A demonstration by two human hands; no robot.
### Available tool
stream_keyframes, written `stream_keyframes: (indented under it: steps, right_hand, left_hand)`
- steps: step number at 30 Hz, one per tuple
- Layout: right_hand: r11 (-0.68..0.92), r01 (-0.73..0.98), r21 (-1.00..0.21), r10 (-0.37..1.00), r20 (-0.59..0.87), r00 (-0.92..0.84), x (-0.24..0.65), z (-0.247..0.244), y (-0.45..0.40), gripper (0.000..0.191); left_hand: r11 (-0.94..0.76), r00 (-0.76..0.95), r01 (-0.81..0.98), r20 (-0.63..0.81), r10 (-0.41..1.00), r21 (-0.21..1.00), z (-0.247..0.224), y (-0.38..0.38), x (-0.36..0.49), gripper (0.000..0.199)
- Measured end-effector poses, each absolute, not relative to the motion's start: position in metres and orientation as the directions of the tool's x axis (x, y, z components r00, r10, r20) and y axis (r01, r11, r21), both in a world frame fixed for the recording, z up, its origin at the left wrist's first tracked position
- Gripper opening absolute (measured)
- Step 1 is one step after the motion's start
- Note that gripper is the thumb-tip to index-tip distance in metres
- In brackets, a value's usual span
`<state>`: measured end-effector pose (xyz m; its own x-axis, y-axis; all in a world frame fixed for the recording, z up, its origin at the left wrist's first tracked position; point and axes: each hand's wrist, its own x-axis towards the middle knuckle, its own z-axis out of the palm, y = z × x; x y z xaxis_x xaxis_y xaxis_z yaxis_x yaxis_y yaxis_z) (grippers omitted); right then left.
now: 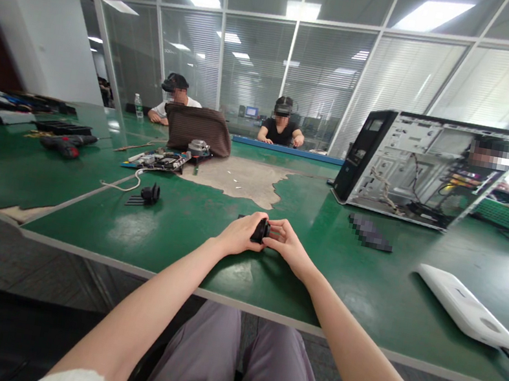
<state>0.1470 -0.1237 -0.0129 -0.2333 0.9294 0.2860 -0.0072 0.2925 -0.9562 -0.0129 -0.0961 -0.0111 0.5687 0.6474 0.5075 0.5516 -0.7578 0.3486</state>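
Both of my hands meet over the green table [187, 238], just in front of me. My left hand [242, 233] is wrapped round a small black plastic part [260, 231], whose exact kind I cannot make out. From the other side, the fingertips of my right hand [287, 242] pinch the round end of that same part. Some of it is hidden behind the fingers. To the left lies another black piece [150, 194] with a round end and several flat prongs, apart from both hands.
A circuit board [156, 159] lies before a brown cloth-covered object [199, 129]. An open computer case [401, 167] stands right, behind a blurred dark object [370, 232] and a white power bank [468, 306]. A drill [67, 144] lies left. Two people sit across; another is behind the case.
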Motion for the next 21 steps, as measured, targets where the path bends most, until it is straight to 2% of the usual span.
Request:
stream_keyframes:
  steps: [5,12,21]
  right_hand:
    - [0.297,-0.003,-0.955,0.935,0.291,-0.203,0.1451,-0.0115,-0.1256,0.023]
    - [0.273,0.026,-0.962,0.946,0.264,-0.187,0.1466,-0.0134,-0.1246,0.031]
    - [0.31,0.01,-0.951,0.933,0.302,-0.197,0.1414,-0.0099,-0.1261,0.028]
  left_hand:
    - [-0.754,0.562,0.552,0.509,0.652,0.356,-0.0112,-0.0962,-0.0126,0.056]
    - [-0.759,0.564,0.545,0.515,0.646,0.356,-0.0112,-0.0963,-0.0125,0.055]
    - [-0.764,0.574,0.544,0.51,0.641,0.347,-0.0106,-0.0964,-0.0129,0.056]
